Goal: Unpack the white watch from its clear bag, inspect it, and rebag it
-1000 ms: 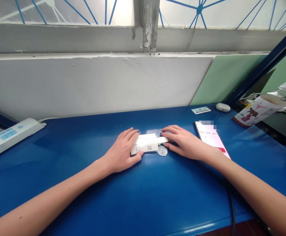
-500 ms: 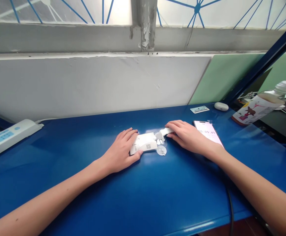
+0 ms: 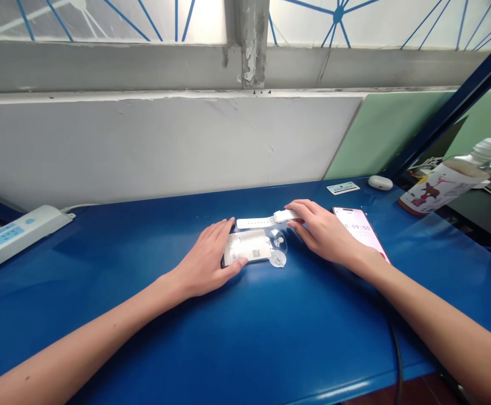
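Observation:
A clear plastic package (image 3: 251, 248) with a white label lies mid-table on the blue table (image 3: 245, 337). My left hand (image 3: 205, 260) rests flat on the package's left end and holds it down. A long white strap (image 3: 262, 221) lies just behind the package, fully outside it. My right hand (image 3: 319, 230) pinches the strap's right end between thumb and fingers. A small round clear tab (image 3: 278, 259) sticks out at the package's front right corner.
A phone (image 3: 361, 229) showing a timer lies right of my right hand. Behind it are a small card (image 3: 343, 188) and a white earbud case (image 3: 379, 182). A bottle (image 3: 451, 179) lies at the far right. A power strip (image 3: 13, 236) sits at the left.
My right hand has drawn the white strap out of the package, backward and to the right. My left hand has stayed on the package.

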### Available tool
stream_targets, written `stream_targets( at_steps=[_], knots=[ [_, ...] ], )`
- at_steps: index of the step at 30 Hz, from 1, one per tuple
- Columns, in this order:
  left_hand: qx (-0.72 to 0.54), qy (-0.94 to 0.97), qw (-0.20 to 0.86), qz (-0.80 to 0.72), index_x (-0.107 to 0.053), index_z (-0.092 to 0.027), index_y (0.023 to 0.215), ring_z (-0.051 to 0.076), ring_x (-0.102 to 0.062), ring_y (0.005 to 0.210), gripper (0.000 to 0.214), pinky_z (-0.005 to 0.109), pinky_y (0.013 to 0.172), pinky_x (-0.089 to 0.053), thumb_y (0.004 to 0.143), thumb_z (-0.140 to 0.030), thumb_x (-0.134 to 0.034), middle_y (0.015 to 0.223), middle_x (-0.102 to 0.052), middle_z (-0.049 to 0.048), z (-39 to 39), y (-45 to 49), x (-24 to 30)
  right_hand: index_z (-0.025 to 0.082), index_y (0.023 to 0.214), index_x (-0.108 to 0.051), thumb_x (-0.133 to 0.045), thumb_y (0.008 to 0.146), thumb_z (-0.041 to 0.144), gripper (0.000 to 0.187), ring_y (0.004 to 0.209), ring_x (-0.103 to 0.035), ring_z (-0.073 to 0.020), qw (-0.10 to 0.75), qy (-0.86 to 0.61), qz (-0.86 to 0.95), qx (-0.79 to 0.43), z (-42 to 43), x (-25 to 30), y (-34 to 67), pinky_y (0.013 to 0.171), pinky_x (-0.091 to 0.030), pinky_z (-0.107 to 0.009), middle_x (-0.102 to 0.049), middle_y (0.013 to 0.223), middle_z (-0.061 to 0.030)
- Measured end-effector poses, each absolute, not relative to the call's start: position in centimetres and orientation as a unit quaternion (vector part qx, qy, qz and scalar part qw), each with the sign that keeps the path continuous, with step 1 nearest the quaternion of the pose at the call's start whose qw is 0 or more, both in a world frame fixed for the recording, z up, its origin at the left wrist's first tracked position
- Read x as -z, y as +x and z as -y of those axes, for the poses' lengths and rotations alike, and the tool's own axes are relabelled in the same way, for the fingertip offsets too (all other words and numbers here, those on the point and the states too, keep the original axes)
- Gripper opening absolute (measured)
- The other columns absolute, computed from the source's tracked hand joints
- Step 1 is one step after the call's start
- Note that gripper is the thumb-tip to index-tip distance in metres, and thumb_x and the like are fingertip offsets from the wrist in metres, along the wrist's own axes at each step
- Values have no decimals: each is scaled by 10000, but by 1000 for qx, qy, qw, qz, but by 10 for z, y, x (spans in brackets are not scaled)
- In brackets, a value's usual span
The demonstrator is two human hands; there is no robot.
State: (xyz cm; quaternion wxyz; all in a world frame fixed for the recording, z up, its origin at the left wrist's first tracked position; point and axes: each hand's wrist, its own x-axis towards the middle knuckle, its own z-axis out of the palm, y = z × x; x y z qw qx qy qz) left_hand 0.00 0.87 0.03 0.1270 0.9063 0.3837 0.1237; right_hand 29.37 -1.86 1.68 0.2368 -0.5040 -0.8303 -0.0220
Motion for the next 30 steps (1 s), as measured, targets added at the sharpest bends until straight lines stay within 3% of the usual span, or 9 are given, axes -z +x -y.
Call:
stream_targets(
  at_steps=[12,19,23,27,30],
  knots=[
    [-174,883,175,-400,-185,-132,1536,370,-382,1406,755,557,1104,-378,951,-496,-494,1528,-388,213,-10,-1,-7,172,1229,-549,-416,1019,336,298,1018,-632,-292,257,-462,849,-2,26,-17,283,866,-538,-461,-637,1171,-168],
    [-288,912,90,-278,-439,-162,1390,321,-438,1369,520,512,1124,-377,913,-301,-591,1394,-549,163,-3,10,-17,203,1214,-624,-492,992,393,321,979,-652,-269,299,-427,852,-37,37,-28,275,833,-554,-424,-669,1120,-133],
    [-304,917,83,-246,-563,-200,1282,288,-524,1301,326,535,1124,-362,960,-218,-514,1242,-681,94,-1,18,-17,212,1131,-696,-579,942,446,322,907,-674,-253,360,-421,829,-75,42,-38,269,778,-566,-387,-695,1035,-115],
    [-344,899,140,-232,-614,-200,1220,237,-653,1118,265,464,1077,-419,978,-215,-508,1158,-725,70,1,19,-19,225,1002,-733,-668,884,439,253,835,-689,-231,428,-424,789,-123,37,-51,260,750,-557,-363,-733,947,-77],
    [-326,875,241,-263,-649,-192,1147,221,-694,980,226,350,894,-527,970,-277,-536,1085,-739,65,5,19,-26,225,886,-727,-730,823,454,237,773,-680,-221,469,-411,765,-160,27,-63,250,721,-542,-360,-737,857,-47]
  ],
)
